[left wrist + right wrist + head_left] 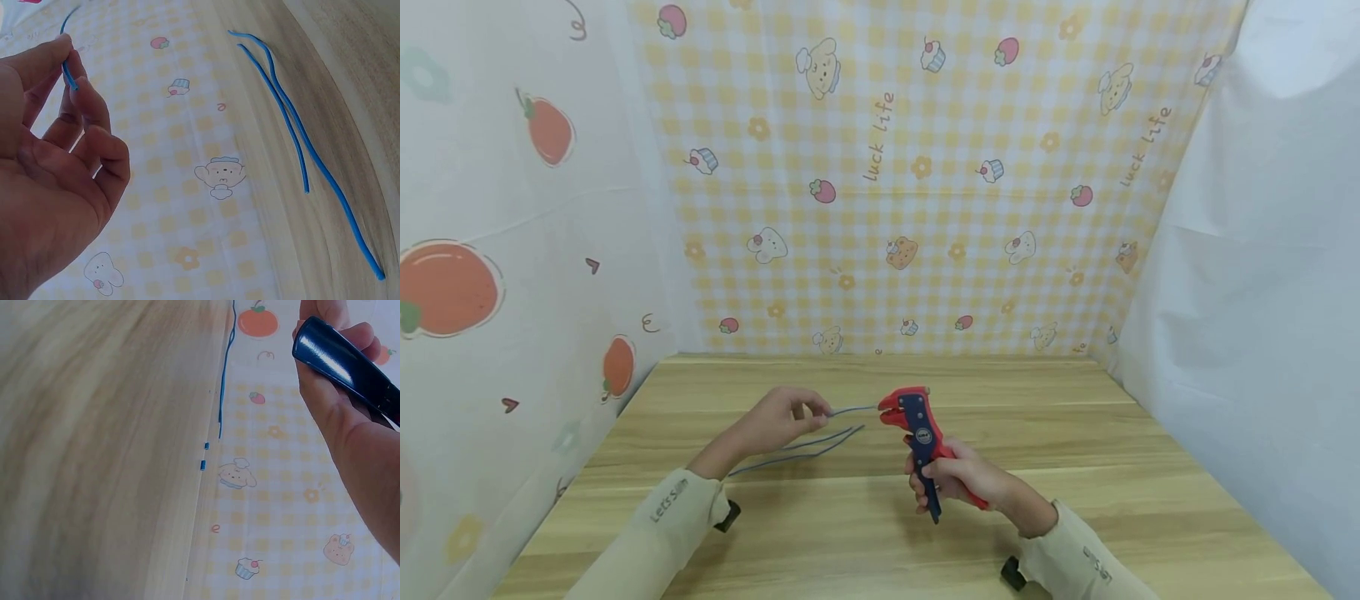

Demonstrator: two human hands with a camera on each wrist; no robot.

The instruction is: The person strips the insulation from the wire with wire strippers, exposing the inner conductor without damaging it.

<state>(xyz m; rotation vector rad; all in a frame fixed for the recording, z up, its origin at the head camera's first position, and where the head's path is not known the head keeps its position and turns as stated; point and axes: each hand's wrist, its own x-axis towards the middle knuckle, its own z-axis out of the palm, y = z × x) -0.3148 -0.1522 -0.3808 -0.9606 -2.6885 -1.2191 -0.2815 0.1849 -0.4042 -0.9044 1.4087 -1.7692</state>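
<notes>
My left hand (784,418) pinches a thin blue wire (853,409) between thumb and fingers, and a short end of it sticks out behind the fingertips in the left wrist view. The wire's other end reaches the jaws of a red and dark blue wire stripper (917,417). My right hand (968,477) grips the stripper by its handles, its head tilted up and to the left. Below the left hand, two more blue wires lie on the table, a longer one (331,174) and a shorter one (285,112).
Two short bits of blue insulation, one piece (207,445) and another piece (202,465), lie on the wooden table (820,542). A checked cloth (880,275) hangs along the back edge, with pale sheets at both sides.
</notes>
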